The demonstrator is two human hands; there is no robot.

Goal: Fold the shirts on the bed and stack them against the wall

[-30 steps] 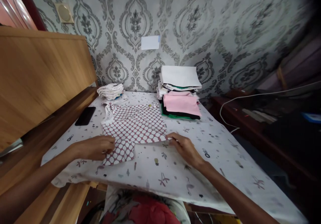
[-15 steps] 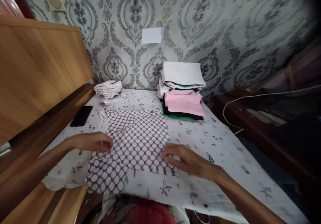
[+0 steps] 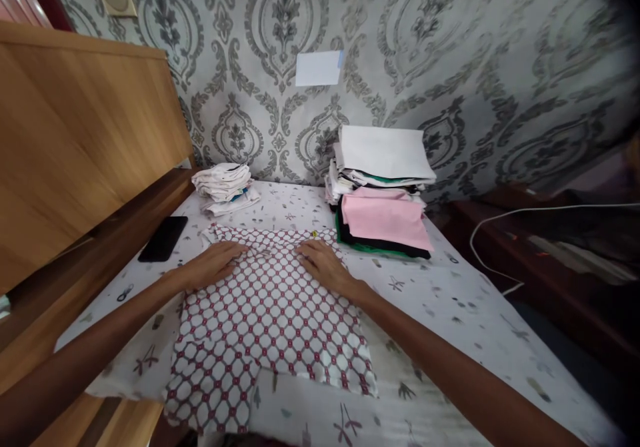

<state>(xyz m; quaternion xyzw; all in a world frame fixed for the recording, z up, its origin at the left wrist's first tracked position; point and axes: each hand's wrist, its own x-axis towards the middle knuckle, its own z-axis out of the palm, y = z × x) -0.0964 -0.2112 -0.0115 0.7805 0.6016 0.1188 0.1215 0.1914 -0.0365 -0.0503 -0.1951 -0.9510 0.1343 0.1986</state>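
White lattice-print cloth, 2 hands palm-down on it

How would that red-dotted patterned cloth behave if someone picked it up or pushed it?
The patterned cloth would probably flop when lifted, since it lies flat along the tablecloth. It is likely light for its spread, as its edges look thin. Pushed, it might bunch up: small creases show between the left hand and the right hand.
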